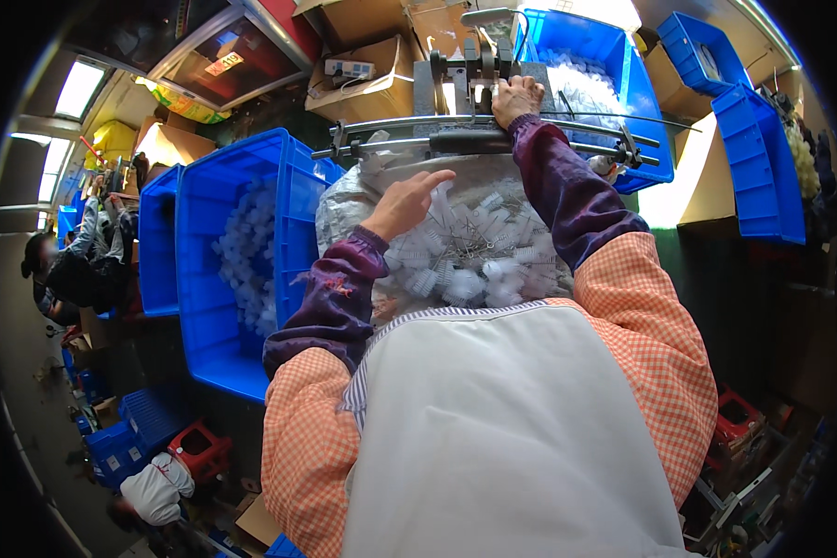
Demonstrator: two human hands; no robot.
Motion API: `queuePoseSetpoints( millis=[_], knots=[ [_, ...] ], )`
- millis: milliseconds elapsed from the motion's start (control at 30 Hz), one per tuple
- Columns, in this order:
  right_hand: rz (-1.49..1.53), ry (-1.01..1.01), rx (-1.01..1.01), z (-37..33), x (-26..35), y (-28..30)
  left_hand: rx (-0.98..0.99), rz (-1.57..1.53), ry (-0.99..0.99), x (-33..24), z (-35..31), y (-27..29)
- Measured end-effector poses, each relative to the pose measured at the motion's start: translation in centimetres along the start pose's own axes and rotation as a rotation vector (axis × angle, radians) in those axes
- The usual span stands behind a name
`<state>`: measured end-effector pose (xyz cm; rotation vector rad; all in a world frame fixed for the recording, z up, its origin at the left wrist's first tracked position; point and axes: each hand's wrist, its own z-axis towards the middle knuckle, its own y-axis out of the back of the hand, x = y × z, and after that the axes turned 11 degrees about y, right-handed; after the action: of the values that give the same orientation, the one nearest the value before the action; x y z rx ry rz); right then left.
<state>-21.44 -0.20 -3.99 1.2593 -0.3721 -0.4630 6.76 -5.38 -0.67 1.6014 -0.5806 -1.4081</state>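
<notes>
My left hand (405,205) hovers over a heap of small brushes (474,246) with white bristle tufts and thin wire stems. Its forefinger points right and the other fingers curl in; what they pinch, if anything, is hard to make out. The heap lies on a pale plastic sheet (342,206) in front of me. Farther off, my right hand (519,100) rests with bent fingers against the right side of a dark metal bench machine (428,91). Its fingertips are hidden. A metal rod assembly (409,132) runs crosswise on the near side of the machine.
At left a deep blue bin (228,358) holds white pieces. Another blue bin (637,84) with white pieces stands beyond my right hand. An open cardboard box (367,88) sits behind the machine, at left. More blue crates (763,177) are at far right. Other people (88,260) are at left.
</notes>
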Motion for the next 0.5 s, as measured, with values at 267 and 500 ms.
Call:
queuePoseSetpoints(
  millis=[267, 500],
  knots=[
    [0.003, -0.013, 0.068, -0.9, -3.7, 0.7, -0.019, -0.073, 0.021, 0.1, -0.4, 0.2],
    [0.060, -0.010, 0.238, 0.3, -8.8, 0.7, 0.003, -0.143, 0.073, 0.0, -0.1, -0.1]
  ],
)
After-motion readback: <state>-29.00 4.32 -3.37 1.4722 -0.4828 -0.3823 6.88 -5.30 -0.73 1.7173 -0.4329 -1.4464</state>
